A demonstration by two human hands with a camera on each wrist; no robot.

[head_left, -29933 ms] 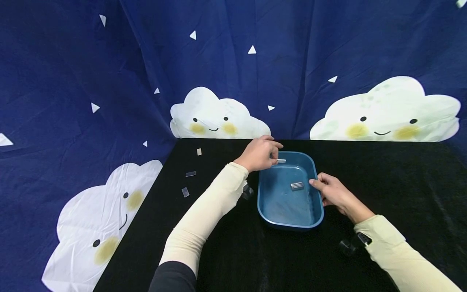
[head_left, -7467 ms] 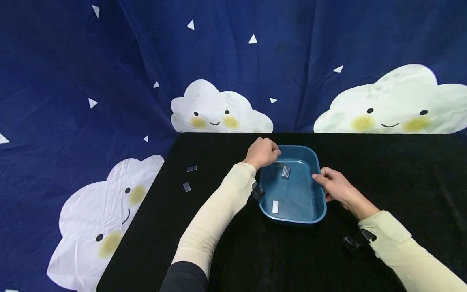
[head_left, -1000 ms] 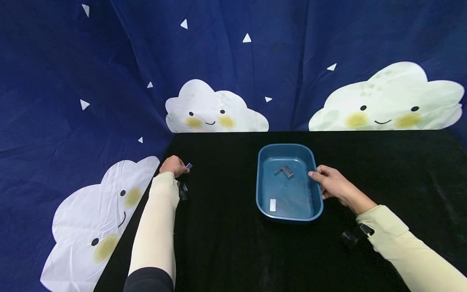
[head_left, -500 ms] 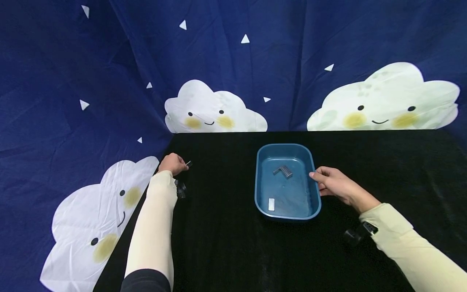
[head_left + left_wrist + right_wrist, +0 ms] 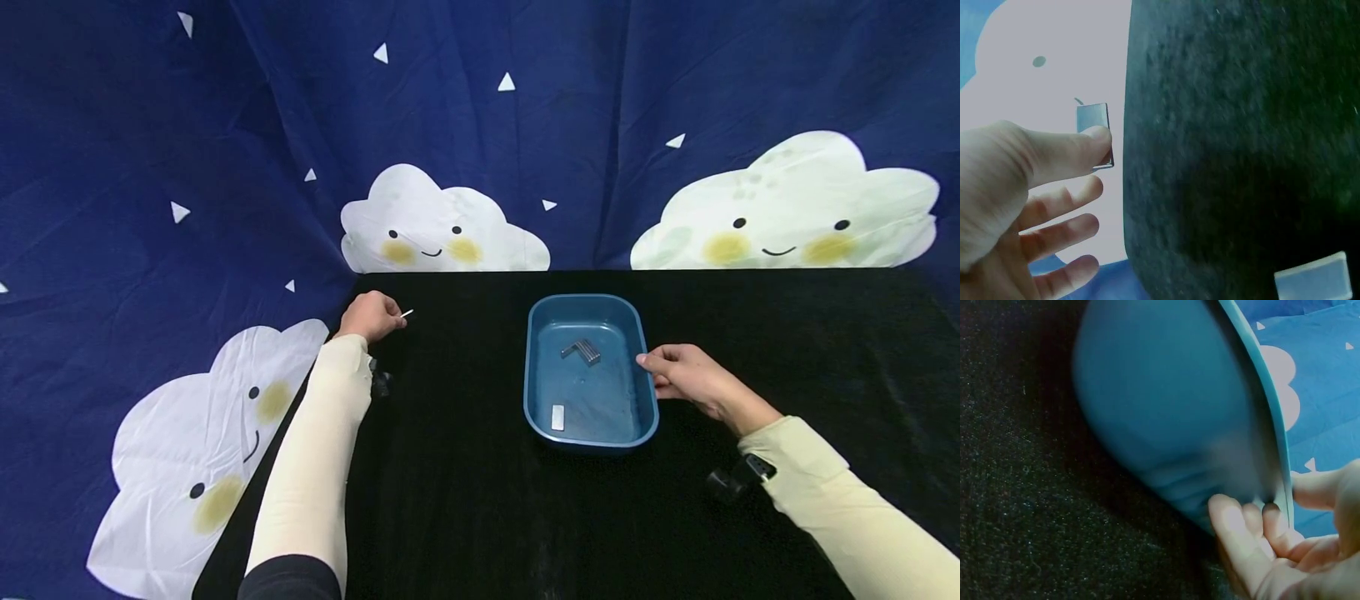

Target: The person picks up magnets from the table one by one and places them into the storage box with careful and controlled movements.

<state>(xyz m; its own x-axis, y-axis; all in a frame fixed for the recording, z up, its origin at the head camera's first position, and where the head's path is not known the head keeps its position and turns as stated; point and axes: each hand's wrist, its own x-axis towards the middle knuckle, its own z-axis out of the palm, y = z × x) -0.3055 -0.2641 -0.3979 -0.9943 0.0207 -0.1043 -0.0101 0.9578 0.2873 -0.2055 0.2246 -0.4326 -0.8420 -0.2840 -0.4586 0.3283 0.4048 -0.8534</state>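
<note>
My left hand, at the far left of the table, pinches a small thin rectangular plate between thumb and fingertips. Its other fingers are loosely bent, as the left wrist view shows. My right hand grips the right rim of a blue plastic tub, thumb over the rim and fingers outside. Inside the tub several plates stand side by side in a row, with one set at an angle at the row's left end. Another plate lies flat near the tub's front left.
A second loose plate lies on the black table cloth, low right in the left wrist view; my left wrist hides it from the head view. A dark blue curtain with cloud prints borders the table's back and left side.
Over the last second my left hand rises slightly away from the left table area with the plate. Earlier it was over the tub's left rim. My right hand keeps its hold.
</note>
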